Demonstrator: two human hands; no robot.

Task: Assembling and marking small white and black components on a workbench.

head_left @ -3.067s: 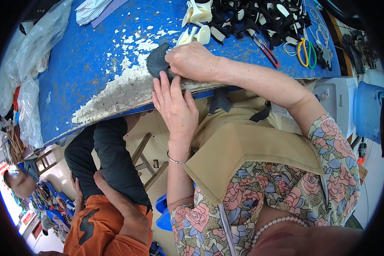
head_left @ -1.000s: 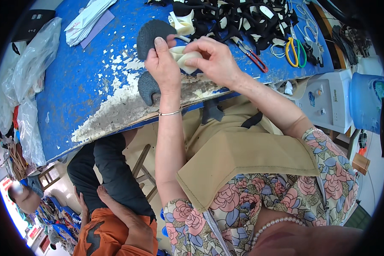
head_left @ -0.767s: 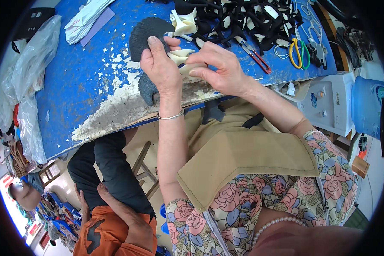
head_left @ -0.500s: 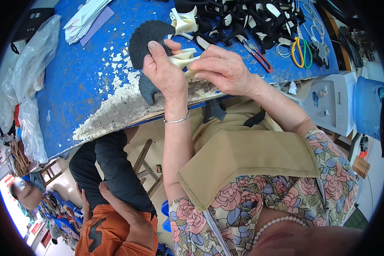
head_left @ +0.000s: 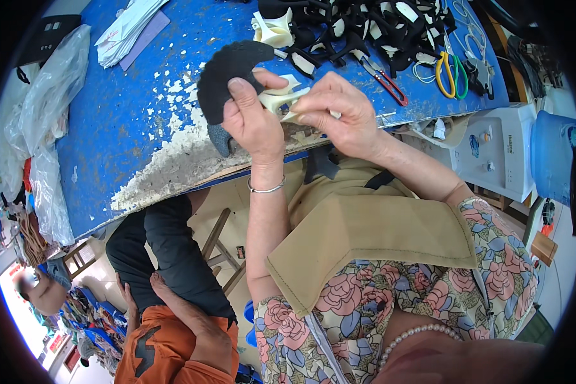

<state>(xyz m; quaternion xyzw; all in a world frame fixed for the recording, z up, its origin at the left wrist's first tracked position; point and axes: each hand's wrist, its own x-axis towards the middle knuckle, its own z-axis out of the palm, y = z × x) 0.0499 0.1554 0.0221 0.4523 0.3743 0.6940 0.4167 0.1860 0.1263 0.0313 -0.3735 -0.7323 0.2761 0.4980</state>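
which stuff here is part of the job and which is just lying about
Likely part of the job:
cream piece, between left hand and right hand
dark curved piece, in the left hand

Apparently just lying about:
white papers
clear plastic bags
red-handled tool

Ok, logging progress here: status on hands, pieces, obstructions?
Left hand holding scalloped black foam piece. Right hand pinching cream molded piece. Grey foam piece partly hidden behind left hand.
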